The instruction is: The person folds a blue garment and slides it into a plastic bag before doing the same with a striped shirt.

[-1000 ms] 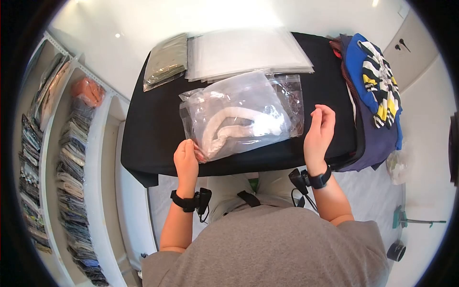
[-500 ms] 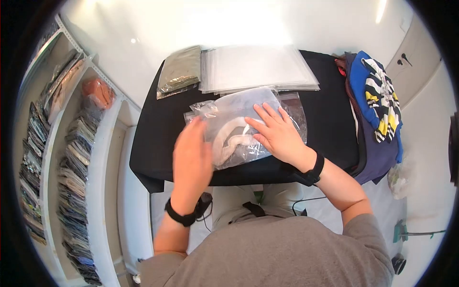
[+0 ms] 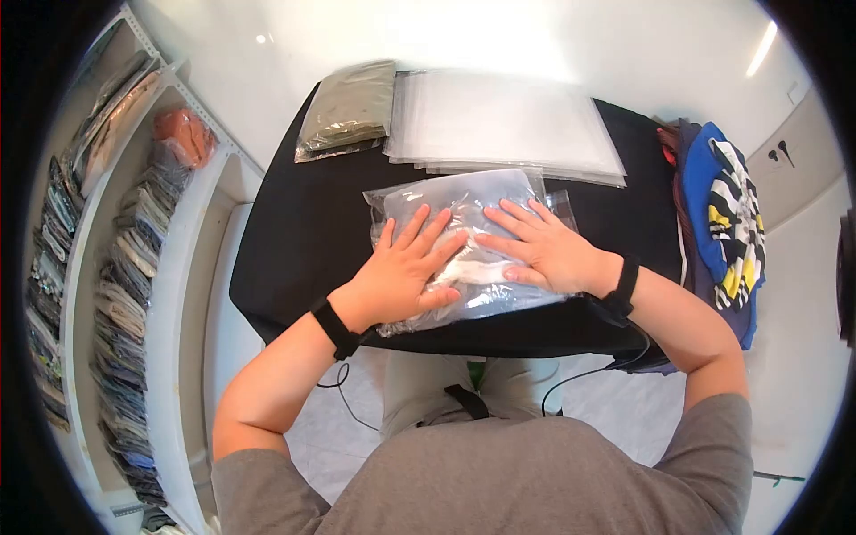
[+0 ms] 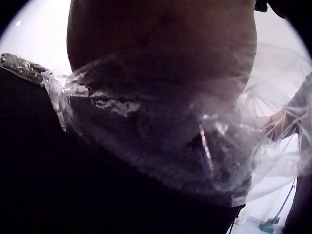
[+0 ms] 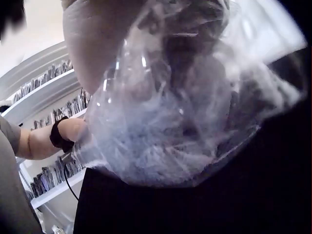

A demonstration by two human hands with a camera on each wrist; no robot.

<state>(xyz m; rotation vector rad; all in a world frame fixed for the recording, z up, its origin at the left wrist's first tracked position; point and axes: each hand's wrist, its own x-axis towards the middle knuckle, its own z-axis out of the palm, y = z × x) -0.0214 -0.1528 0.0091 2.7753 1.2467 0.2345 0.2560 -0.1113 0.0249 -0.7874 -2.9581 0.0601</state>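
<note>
A clear plastic bag [image 3: 464, 192] with a folded pale blue garment and a white piece inside lies on the black-covered table [image 3: 303, 241]. My left hand [image 3: 406, 272] lies on the left half of the bag, palm down and fingers spread. On the right half, my right hand [image 3: 544, 250] rests the same way, its fingers pointing up and left. Shiny creases run over the plastic between the hands. In the left wrist view the bag [image 4: 146, 141] bulges under the hand, and the right wrist view shows crumpled plastic [image 5: 156, 131] up close.
Behind the bag lies a stack of flat clear bags [image 3: 499, 125]. An olive bagged garment [image 3: 348, 107] sits at the back left. Clothes [image 3: 731, 223], with a striped piece on top, hang over the right edge. Shelves [image 3: 169, 357] of packed garments stand at the left.
My left hand has let go of the bag's lower left corner and come down flat on it. My right hand, raised beside the bag before, now lies on it.
</note>
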